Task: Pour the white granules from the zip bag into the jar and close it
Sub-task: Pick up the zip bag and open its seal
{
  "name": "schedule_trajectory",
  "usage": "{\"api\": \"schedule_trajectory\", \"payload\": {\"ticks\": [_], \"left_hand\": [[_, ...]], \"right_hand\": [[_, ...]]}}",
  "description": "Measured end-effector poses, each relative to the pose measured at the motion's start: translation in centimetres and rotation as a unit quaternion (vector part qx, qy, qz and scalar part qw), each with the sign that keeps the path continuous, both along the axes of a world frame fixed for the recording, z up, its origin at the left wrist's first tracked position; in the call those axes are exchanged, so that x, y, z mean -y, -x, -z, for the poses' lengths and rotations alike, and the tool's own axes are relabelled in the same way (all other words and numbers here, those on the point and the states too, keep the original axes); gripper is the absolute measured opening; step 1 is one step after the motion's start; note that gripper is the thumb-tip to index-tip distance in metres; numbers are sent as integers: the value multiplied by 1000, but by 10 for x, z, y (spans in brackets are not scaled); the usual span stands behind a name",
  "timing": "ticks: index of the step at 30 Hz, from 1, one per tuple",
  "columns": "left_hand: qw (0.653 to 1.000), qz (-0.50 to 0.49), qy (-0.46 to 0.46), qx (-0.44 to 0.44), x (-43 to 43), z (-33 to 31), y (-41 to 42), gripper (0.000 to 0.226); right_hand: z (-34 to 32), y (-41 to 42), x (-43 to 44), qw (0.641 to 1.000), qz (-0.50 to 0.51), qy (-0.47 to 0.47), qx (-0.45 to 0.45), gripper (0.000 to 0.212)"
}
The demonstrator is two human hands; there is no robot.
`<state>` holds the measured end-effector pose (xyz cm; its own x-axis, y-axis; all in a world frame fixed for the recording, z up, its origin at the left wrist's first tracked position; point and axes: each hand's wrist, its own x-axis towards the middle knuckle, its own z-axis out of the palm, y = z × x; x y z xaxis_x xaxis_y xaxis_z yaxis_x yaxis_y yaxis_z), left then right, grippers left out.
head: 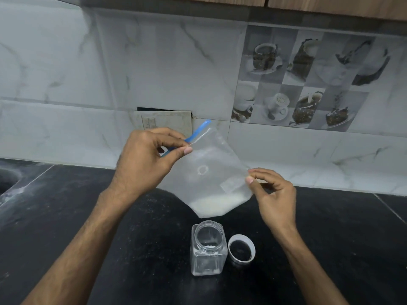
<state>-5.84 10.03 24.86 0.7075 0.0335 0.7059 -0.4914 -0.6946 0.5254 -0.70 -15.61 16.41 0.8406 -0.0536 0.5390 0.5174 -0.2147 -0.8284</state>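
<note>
A clear zip bag (pixel 211 170) with a blue zip strip hangs in the air above the counter, tilted, with white granules (pixel 217 203) gathered in its lowest corner. My left hand (pixel 145 159) pinches the bag's top edge by the blue strip. My right hand (pixel 273 194) pinches the bag's right corner between thumb and forefinger. Right below the bag stands a clear square jar (pixel 208 249), uncapped, with a few white granules inside. Its white lid (pixel 241 250) lies on the counter just right of the jar, inner side up.
The black stone counter (pixel 132 227) runs to a marble-tiled wall (pixel 66 84). A sink edge (pixel 8 179) shows at far left. A worn switch plate (pixel 167 122) sits on the wall behind the bag, and wooden cabinets (pixel 330 5) hang above.
</note>
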Motion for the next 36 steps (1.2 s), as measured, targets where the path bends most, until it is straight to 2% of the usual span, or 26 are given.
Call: {"api": "schedule_trajectory", "payload": {"ticks": [7,10,13,17,20,23,25,29,33,36], "left_hand": [[999,-1,48,-9,4,14,5,7],[998,8,66,-4,5,13,5,6],[998,5,55,-5,7,11,7,6],[998,9,58,-2,7,11,9,5],[998,22,56,3,8,12,9,8],[998,22,57,3,10,17,7,9],[997,19,74,5,9,19,6,9],[997,24,68,6,11,20,5,13],[999,18,33,5,17,26,5,3],[1000,4,25,11,14,23,7,3]], "right_hand": [[-15,4,6,998,3,57,12,12],[-18,3,10,998,-1,52,26,9],[-16,4,12,998,-11,63,18,12],[-19,-1,29,997,-53,-22,-49,26],[-16,2,35,994,-69,-50,-69,37],[-9,5,32,996,-41,-34,-76,34],[-8,4,35,996,-8,-68,-59,28],[-1,9,26,997,-48,-4,-67,26],[12,12,16,985,-95,-55,-131,20],[24,13,5,978,-126,20,-166,30]]}}
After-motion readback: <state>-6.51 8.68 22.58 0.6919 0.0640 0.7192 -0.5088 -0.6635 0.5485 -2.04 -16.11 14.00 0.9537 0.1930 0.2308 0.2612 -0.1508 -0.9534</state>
